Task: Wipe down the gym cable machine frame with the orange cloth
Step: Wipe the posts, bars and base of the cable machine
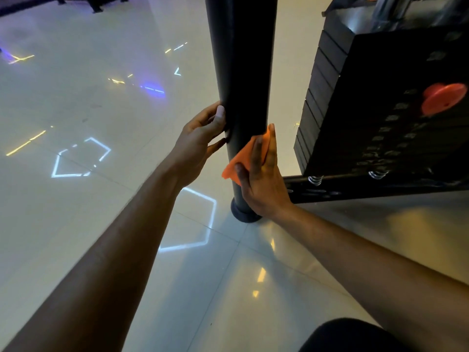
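Two hands on frame post (241, 72), left hand (200, 143) gripping it, right hand (261, 179) flat, pressing orange cloth (243, 158)

The weight stack (396, 118) beside the frame carries small pale marks down the faces of its plates, but they are too blurred to read.

Dim gym, glossy floor (76, 102) glare everywhere

I'm seeing blue-white and yellow light reflections on the tiles, black weight stack (380, 110) nearly detail-less, wide-angle bending at edges.
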